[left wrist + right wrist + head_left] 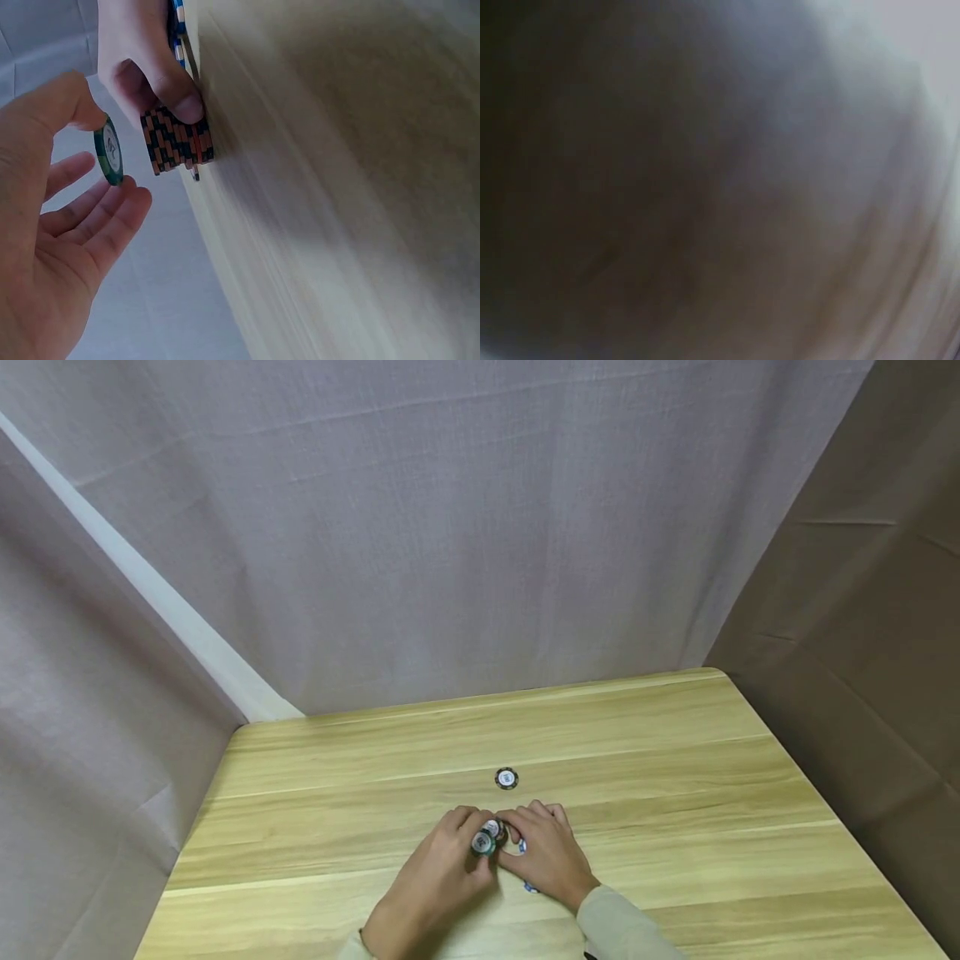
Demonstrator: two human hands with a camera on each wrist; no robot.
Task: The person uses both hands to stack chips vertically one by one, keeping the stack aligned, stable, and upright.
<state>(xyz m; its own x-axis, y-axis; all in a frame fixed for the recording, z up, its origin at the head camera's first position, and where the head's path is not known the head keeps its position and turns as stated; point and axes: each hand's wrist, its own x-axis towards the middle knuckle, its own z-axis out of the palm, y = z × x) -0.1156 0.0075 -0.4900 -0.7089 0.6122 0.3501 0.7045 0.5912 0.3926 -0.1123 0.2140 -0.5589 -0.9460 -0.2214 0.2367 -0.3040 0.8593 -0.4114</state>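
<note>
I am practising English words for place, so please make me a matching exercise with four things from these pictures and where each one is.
Things:
1. green chip
2. black-and-orange chip stack
3. single chip
4. wooden table

Places:
a. lying alone on the table, beyond both hands
b. pinched between the left hand's thumb and fingers
c. under everything, in front of grey curtains
d. gripped by the right hand, standing on the table

Pairs: 1-b, 2-d, 3-a, 4-c

On the table (675, 760), the left hand (438, 872) and right hand (547, 856) meet around a chip stack (178, 142). A lone chip (506, 778) lies just beyond them. Curtains (450, 527) stand behind the table.
</note>
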